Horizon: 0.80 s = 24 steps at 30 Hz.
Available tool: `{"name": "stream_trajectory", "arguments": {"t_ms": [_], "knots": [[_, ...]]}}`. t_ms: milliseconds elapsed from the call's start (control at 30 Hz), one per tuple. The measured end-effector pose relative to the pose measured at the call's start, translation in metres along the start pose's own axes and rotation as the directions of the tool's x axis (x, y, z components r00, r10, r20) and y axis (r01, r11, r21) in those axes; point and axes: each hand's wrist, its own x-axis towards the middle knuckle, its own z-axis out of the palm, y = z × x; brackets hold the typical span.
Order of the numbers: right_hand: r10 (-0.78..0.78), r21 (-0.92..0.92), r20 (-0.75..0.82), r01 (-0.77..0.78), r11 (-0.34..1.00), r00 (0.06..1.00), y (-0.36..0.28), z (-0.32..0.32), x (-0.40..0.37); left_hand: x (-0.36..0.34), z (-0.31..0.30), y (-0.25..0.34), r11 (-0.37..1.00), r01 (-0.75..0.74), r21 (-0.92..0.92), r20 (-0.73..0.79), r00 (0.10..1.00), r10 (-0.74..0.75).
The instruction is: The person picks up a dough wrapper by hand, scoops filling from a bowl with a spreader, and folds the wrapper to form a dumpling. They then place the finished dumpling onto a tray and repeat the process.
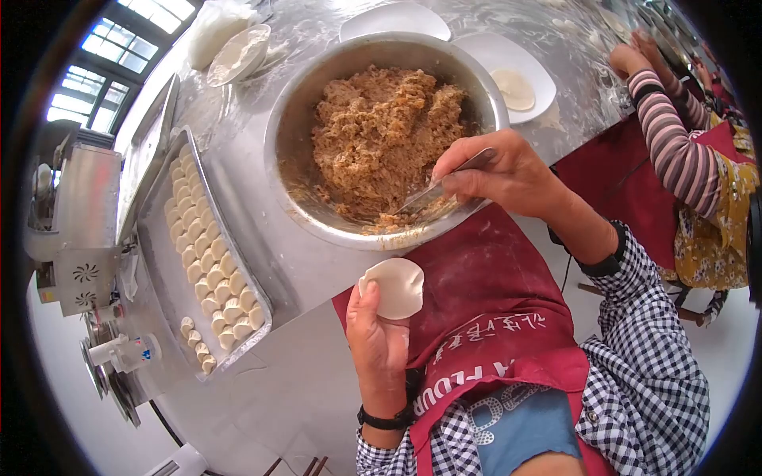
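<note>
In the head view, my right hand (500, 173) is closed around the handle of a metal spoon (468, 165). The spoon's lower end is in the brownish minced filling (385, 135), near the close rim of a large steel bowl (279, 186). My left hand (377, 337) holds up a round, pale dumpling wrapper (395, 287), thumb on its face and fingers behind. The wrapper lies open in front of my apron (492, 293), with no filling visible on it.
A metal tray (163, 282) of dumplings in rows lies left of the bowl. Behind stand a white plate (394, 21), a square plate (540, 75) bearing a wrapper, and a bowl of flour (238, 55). A co-worker's striped sleeve (671, 135) is at right.
</note>
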Motion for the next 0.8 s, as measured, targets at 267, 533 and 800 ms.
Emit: {"name": "stream_trajectory", "arguments": {"t_ms": [267,533,800], "knots": [[0.009,0.205,-0.077,0.007,0.979,0.997,-0.003,-0.001,-0.004,0.008,-0.004,0.002,0.995,0.043,-0.087,0.034,0.999,-0.04],[-0.056,0.27,-0.101,0.081,0.959,0.993,-0.012,0.012,-0.026,0.013,0.009,0.008,0.98,0.095,-0.177,0.083,0.993,-0.081],[-0.605,-0.236,0.274,0.662,0.712,0.748,-0.013,0.028,-0.042,0.01,0.01,0.009,0.974,0.124,-0.189,0.15,0.984,-0.096]]}}
